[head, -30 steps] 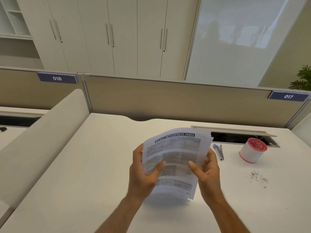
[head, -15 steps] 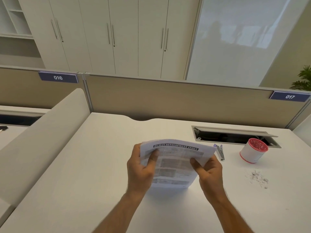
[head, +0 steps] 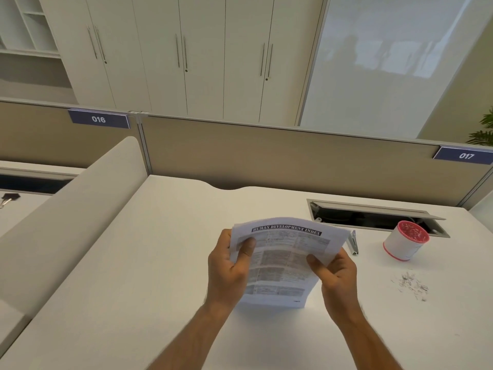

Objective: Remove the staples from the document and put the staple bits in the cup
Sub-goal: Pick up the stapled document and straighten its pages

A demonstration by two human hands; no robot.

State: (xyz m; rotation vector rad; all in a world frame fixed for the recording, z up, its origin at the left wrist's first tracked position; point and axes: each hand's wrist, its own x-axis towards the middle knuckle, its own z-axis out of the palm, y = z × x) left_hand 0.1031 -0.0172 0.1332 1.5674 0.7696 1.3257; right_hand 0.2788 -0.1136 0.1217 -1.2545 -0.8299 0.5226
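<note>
We see the white bench (head: 160, 263) carrying every item. Above its middle we find the document (head: 282, 263) — a printed sheet stack, held off the surface. The left hand (head: 229, 271) grips its left edge, thumb on the front; the right hand (head: 337, 276) pinches its right edge likewise. The red-rimmed cup (head: 404, 244) stands to the right, well apart. Loose staple bits (head: 412, 285) lie just in front of it — a metal tool (head: 354, 243) rests beside the document's right corner.

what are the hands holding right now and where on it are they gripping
Both hold the document: left hand grips its left edge near the top, right hand its right edge.
</note>
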